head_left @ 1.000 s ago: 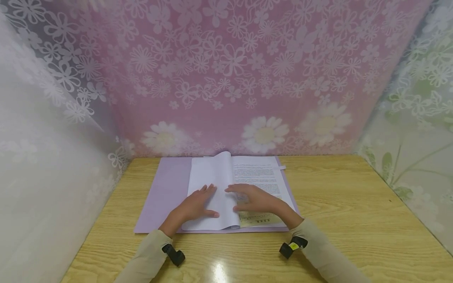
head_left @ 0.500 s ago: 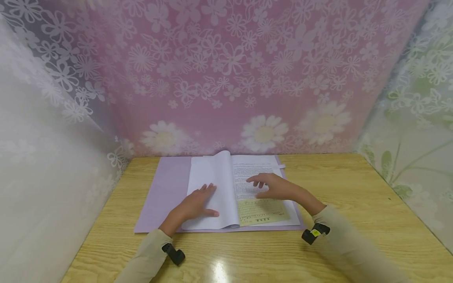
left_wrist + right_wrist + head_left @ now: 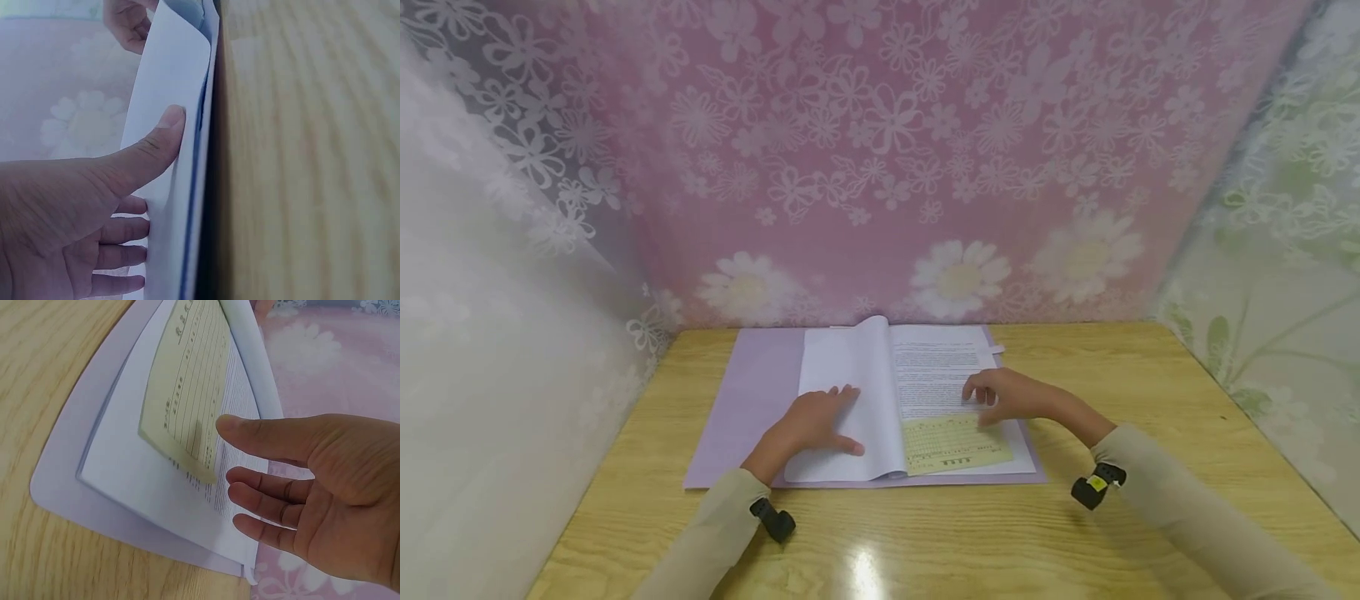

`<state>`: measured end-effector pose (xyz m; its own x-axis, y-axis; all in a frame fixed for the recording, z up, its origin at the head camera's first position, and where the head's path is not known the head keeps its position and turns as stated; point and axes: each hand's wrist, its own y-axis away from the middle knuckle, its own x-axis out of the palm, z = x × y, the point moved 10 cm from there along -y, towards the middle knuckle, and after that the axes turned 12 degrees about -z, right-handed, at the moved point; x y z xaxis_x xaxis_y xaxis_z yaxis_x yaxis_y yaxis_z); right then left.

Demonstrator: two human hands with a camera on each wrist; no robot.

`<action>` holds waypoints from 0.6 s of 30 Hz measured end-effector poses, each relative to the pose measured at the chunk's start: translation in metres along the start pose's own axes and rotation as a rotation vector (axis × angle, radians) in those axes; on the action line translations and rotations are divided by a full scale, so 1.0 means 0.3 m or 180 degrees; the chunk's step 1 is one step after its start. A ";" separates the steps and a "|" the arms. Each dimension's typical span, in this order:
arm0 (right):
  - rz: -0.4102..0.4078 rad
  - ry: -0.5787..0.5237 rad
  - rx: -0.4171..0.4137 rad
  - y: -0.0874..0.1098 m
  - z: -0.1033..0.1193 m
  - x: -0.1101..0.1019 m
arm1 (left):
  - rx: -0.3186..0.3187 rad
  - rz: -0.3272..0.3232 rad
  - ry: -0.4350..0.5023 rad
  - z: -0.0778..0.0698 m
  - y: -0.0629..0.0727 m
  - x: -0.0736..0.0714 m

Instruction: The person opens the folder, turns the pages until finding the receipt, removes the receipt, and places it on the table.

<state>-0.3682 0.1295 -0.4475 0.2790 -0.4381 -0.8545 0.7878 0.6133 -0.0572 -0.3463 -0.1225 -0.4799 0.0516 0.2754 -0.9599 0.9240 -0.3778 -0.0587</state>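
A purple folder [image 3: 752, 375] lies spread on the table with papers inside. On its left side, white pages [image 3: 842, 358] are turned over and bulge up in a curl near the middle. My left hand [image 3: 811, 427] rests flat on them, thumb and fingers extended, as the left wrist view also shows. To the right is a printed page [image 3: 936, 358] with a yellow slip [image 3: 951, 450] ruled in a grid lying across its lower part. Over the slip's upper right corner hovers my right hand [image 3: 1018, 395], thumb apart from loosely bent fingers, gripping nothing in the right wrist view [image 3: 325, 494].
A wooden table [image 3: 1135, 400] carries the folder, which reaches close to the pink flowered backdrop [image 3: 850, 167]. A white tab [image 3: 997, 350] sticks out at the folder's right edge. Pale flowered curtains [image 3: 1285, 250] stand at both sides.
My right hand has moved right, off the curled pages and across the printed page to the yellow slip's corner, uncovering the slip. The left hand has stayed on the turned pages.
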 end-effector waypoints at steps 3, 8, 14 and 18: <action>0.0064 -0.0055 0.0072 0.002 -0.022 0.004 | -0.0009 0.0033 -0.0123 -0.002 -0.016 -0.002; 0.0152 -0.0144 0.0124 0.001 -0.040 0.011 | -0.0047 0.0059 -0.0243 0.001 -0.033 0.000; 0.0246 -0.0221 0.0180 -0.002 -0.056 0.031 | -0.0068 0.0048 -0.0221 0.005 -0.035 0.000; 0.0288 -0.0258 0.0196 -0.001 -0.062 0.042 | -0.0072 0.0013 -0.0158 0.004 -0.030 -0.007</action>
<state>-0.3753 0.1360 -0.4679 0.3919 -0.4359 -0.8102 0.7889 0.6123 0.0521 -0.3552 -0.1205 -0.4777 0.0372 0.2296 -0.9726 0.9322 -0.3587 -0.0490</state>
